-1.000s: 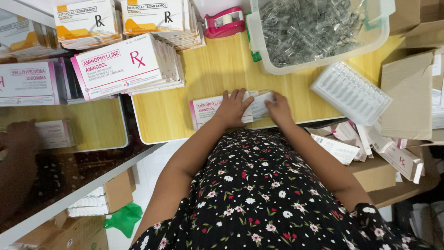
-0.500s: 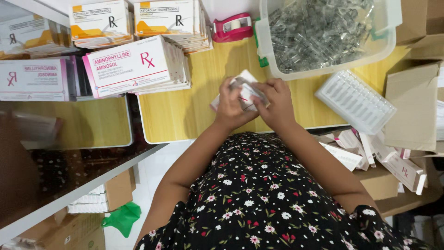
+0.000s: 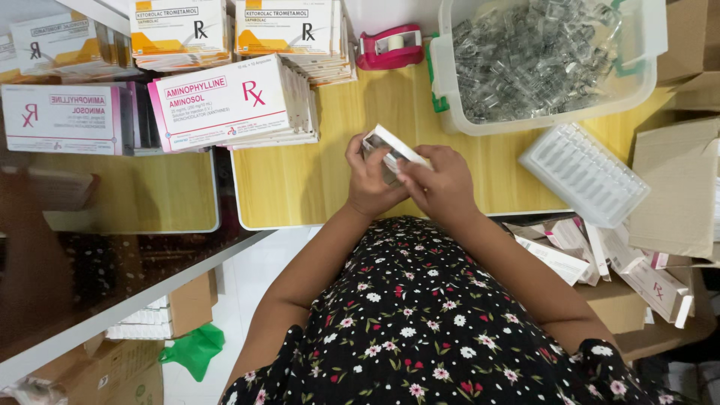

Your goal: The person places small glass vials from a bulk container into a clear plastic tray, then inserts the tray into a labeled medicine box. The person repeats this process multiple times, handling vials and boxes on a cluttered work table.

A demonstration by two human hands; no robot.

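Hands: left hand [image 3: 373,180] and right hand [image 3: 442,184], fingers closed around a small white carton [image 3: 395,147], above the yellow table [image 3: 315,187].
Bin: clear plastic tub [image 3: 637,82], behind the carton, full of glass ampoules [image 3: 525,60].
Tray: white ampoule tray [image 3: 585,174], right of the carton; contents unclear.

Centre frame, a pale yellow wood-grain surface [image 3: 315,187] with a white rounded edge runs from the middle out to the right. To its left sits a second yellow wood-grain surface [image 3: 150,191], a dark gap between the two. Lower left, a white shelf edge [image 3: 127,300] cuts diagonally, and a glossy dark reflective panel [image 3: 90,270] lies along it. Below that, a pale white floor [image 3: 247,277] shows, with brown cardboard cartons [image 3: 191,304] and a crumpled green plastic bag [image 3: 191,349] resting on it. Light is even and bright, shadows soft.
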